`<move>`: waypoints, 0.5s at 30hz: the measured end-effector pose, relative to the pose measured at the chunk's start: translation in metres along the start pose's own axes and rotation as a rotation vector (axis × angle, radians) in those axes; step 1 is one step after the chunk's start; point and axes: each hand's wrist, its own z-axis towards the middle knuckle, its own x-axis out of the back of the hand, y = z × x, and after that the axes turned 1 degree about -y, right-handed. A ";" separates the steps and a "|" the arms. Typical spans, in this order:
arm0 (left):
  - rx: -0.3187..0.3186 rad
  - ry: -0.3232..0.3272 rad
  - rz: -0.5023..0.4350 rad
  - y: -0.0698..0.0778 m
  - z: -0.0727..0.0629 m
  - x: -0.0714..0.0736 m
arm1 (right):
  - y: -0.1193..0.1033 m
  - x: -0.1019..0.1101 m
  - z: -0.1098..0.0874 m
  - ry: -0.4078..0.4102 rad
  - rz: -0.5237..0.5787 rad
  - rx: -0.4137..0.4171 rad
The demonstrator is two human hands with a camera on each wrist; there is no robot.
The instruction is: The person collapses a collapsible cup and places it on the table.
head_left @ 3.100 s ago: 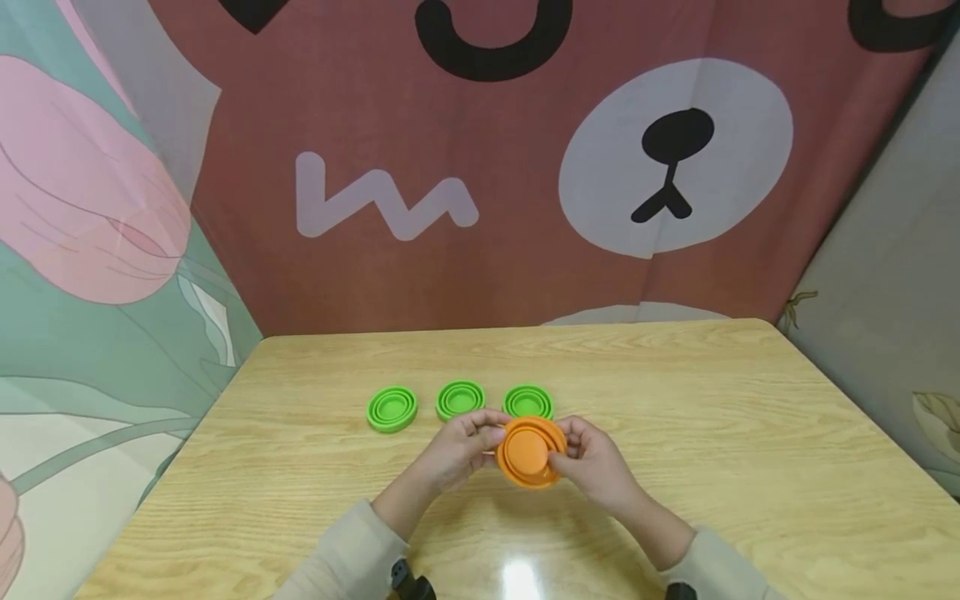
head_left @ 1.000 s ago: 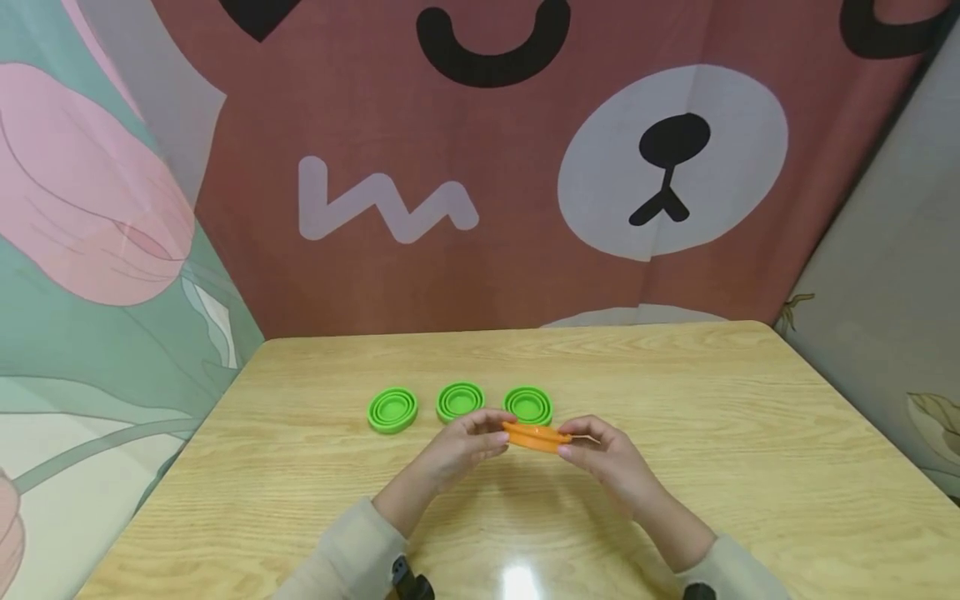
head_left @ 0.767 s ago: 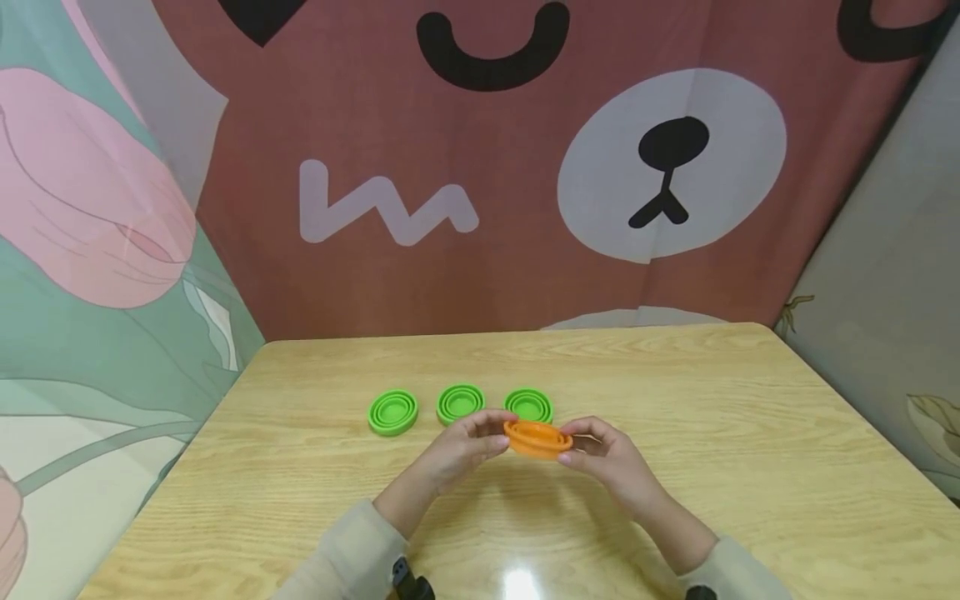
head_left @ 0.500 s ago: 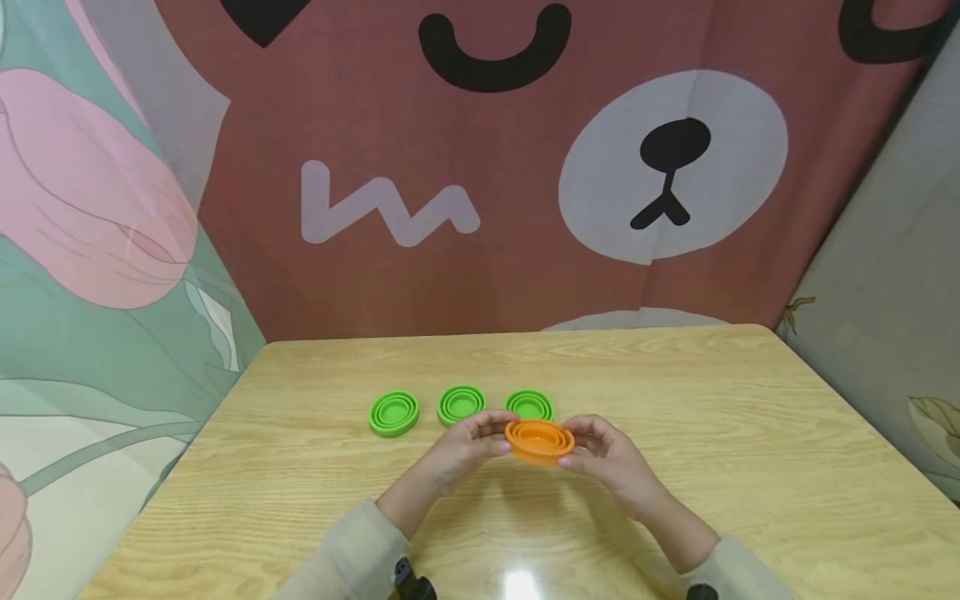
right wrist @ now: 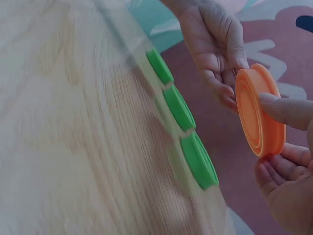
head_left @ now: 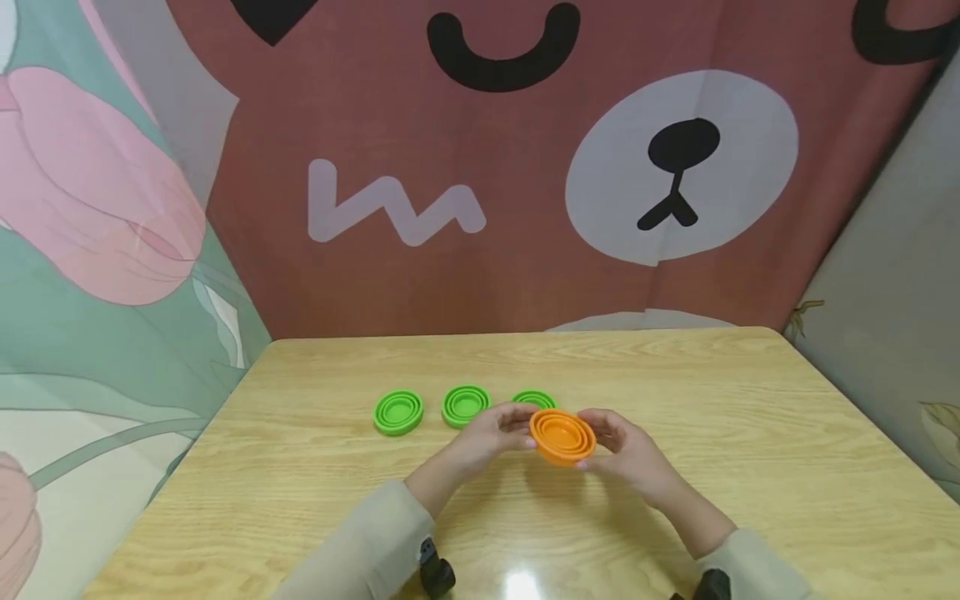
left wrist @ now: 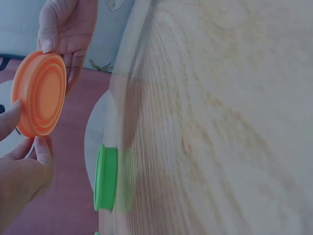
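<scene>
Both hands hold an orange collapsible silicone cup (head_left: 562,437), folded flat into concentric rings, above the table. The left hand (head_left: 491,437) pinches its left edge and the right hand (head_left: 628,450) its right edge, thumbs at the near side. Its ringed inside faces up and toward the head camera. In the left wrist view the orange cup (left wrist: 41,93) hangs well off the tabletop between the two hands. Behind it, three green collapsible cups of the same kind lie in a row: a left one (head_left: 398,412), a middle one (head_left: 466,405) and a right one (head_left: 535,398), partly hidden by the left hand.
The light wood table (head_left: 300,467) reaches back to a brown curtain (head_left: 450,283) with a bear print. Patterned cloth hangs on the left and right sides. Dark wrist cameras show at both sleeves, the left camera (head_left: 437,571) most plainly.
The orange cup first showed its flat base, then was tipped edge-on, and now shows its ringed inside. Lately both hands have shifted slightly right with it, covering more of the right green cup.
</scene>
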 end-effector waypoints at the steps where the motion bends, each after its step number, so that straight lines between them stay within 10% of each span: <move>1: -0.006 0.003 0.027 0.001 0.003 -0.002 | 0.002 0.003 0.000 0.004 -0.017 0.000; 15: 0.036 0.131 0.251 -0.008 0.048 -0.029 | 0.020 0.037 0.003 0.038 -0.158 -0.017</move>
